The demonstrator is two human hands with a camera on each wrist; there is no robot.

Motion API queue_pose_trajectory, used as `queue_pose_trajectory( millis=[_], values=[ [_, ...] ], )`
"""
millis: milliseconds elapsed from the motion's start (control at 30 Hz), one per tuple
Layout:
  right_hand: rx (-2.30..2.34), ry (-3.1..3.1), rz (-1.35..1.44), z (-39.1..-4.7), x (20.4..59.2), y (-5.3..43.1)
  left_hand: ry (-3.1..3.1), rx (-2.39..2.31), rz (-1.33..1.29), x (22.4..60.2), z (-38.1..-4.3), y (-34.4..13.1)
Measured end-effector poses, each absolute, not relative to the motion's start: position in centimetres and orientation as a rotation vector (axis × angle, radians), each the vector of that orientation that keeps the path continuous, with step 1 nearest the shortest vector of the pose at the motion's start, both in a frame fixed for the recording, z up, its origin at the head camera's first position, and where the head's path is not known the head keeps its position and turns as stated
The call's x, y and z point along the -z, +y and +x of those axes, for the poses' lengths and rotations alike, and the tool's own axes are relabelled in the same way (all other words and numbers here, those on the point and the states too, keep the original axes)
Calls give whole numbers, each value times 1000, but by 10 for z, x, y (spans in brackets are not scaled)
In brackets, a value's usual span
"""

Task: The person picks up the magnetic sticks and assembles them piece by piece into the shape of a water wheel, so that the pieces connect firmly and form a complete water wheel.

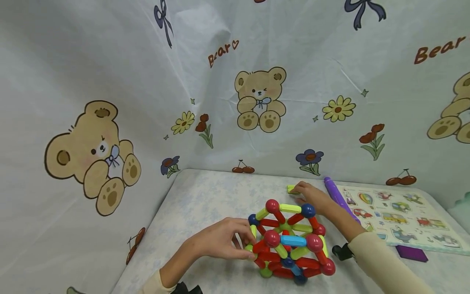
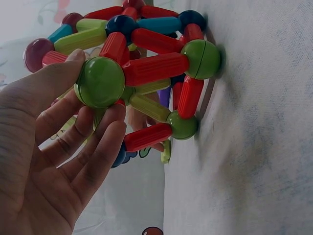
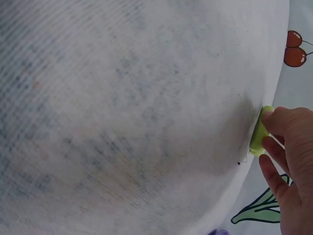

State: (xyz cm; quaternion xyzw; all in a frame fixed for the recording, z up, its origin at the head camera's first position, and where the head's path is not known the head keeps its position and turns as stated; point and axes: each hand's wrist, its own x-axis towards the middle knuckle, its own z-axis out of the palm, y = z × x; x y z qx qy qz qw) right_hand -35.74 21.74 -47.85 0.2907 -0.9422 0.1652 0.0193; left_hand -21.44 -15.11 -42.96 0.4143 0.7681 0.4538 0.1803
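A cage-like structure of magnetic rods and balls (image 1: 293,240) stands on the table, in red, blue and green. My left hand (image 1: 225,241) is at its left side. In the left wrist view the thumb presses a green ball (image 2: 101,82) of the structure, with the curled fingers (image 2: 100,161) around its other side. Behind the structure, my right hand (image 1: 312,197) reaches to a loose light green rod (image 1: 292,189) lying near the table's back edge. Thumb and finger pinch that rod (image 3: 260,132) in the right wrist view.
A picture board (image 1: 404,216) lies on the right of the table, with a purple pen-like stick (image 1: 339,198) along its left edge. A small dark purple block (image 1: 411,253) lies in front of it. A sheet printed with bears (image 1: 260,155) hangs behind the table.
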Motion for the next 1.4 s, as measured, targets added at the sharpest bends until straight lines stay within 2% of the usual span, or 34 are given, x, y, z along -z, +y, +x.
queue_pose_trajectory(
  millis=[433,733,1067,1233,1400],
  values=[
    [-524,-2847,814,-366,487,214,2174,-1277,1154,429,-214,-150],
    [-555,-2946,790,-355,482,216,2165,-1293,1154,431,-214,-149],
    [-625,-2560,864,-315,433,233,2185,-1276,1145,433,-214,-150],
    [-659,-2373,877,-282,399,236,2184,-1273,1139,433,-214,-150],
    [-757,-2232,1038,-244,376,232,2177,-1275,1128,433,-215,-149]
  ],
)
